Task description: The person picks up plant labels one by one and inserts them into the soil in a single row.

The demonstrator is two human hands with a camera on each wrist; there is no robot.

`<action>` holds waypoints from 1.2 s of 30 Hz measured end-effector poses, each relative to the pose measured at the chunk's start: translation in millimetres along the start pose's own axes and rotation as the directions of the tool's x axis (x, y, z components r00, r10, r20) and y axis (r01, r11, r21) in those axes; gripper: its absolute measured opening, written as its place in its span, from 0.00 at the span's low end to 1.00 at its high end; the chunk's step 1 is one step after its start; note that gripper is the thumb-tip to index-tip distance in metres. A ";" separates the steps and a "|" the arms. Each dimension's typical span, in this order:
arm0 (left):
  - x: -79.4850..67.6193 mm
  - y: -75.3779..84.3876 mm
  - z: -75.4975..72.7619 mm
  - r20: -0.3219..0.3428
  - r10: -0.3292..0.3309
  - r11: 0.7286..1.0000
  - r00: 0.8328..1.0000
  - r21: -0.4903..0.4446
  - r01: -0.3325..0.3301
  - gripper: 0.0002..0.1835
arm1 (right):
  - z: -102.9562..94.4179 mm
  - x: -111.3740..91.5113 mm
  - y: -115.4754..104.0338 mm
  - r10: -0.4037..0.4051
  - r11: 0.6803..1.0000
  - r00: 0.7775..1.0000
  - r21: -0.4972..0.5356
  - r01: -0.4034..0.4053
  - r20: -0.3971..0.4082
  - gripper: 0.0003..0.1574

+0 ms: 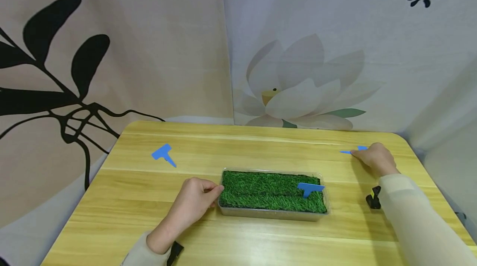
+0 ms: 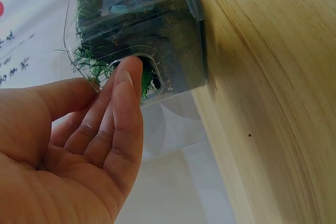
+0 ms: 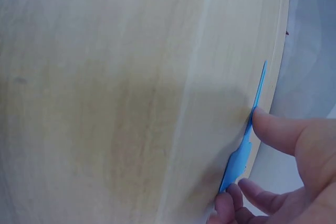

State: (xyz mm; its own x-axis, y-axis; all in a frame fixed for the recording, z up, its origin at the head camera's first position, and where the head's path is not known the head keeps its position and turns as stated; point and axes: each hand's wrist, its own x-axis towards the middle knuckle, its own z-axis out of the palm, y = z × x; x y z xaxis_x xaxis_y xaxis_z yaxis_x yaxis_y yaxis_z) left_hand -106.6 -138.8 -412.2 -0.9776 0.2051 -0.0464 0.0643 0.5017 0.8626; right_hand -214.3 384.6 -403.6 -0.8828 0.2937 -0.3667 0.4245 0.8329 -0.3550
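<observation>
A clear plastic box [image 1: 270, 214] holding a mat of green grass [image 1: 257, 187] stands on the table. My left hand [image 1: 191, 200] pinches its left end; in the left wrist view the thumb lies at the rim and the fingertips reach a cutout in the end wall [image 2: 181, 72]. One blue T-shaped plant label [image 1: 310, 188] stands upright in the grass near the right end. At the table's far right, my right hand [image 1: 377, 159] holds another blue plant label [image 3: 239, 162], thumb on its stem and fingers at its broad head, low over the wood.
A third blue T-shaped label [image 1: 163, 153] lies flat on the wooden table [image 1: 130, 200], back left of the box. Printed curtains [image 1: 179, 51] hang close behind the table's rear edge. Black wrist cameras [image 1: 374, 198] sit at both cuffs.
</observation>
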 end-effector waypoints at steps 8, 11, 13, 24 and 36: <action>-0.1 1.3 -0.5 0.004 -0.003 1.000 1.000 -0.016 0.003 0.17 | -0.9 3.3 3.2 0.020 0.998 1.000 0.056 -0.020 -0.006 0.31; -0.2 1.9 -0.4 0.005 -0.001 1.000 1.000 -0.015 0.001 0.17 | -1.7 2.6 4.8 0.017 0.997 0.999 0.078 -0.015 -0.028 0.30; -0.3 2.3 -0.2 0.005 0.001 1.000 1.000 -0.015 -0.001 0.17 | -2.6 3.7 6.6 0.015 0.996 0.999 0.083 -0.012 -0.037 0.30; -0.9 3.5 -1.2 -0.004 0.002 1.000 1.000 0.004 -0.002 0.16 | -13.6 1.6 10.5 -0.030 0.981 0.998 0.188 0.039 -0.054 0.26; -0.8 2.6 -1.1 0.004 -0.004 1.000 1.000 -0.012 0.004 0.15 | -22.7 -9.2 1.5 -0.102 0.961 0.989 0.247 0.127 -0.109 0.25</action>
State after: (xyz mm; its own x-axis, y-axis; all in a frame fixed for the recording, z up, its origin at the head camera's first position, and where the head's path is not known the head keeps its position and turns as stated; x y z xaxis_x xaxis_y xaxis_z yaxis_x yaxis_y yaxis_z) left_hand -105.9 -138.6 -409.4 -0.9772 0.2060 -0.0517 0.0578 0.4922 0.8686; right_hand -210.1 393.8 -381.3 -0.9382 0.2562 -0.2325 0.3457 0.7217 -0.5997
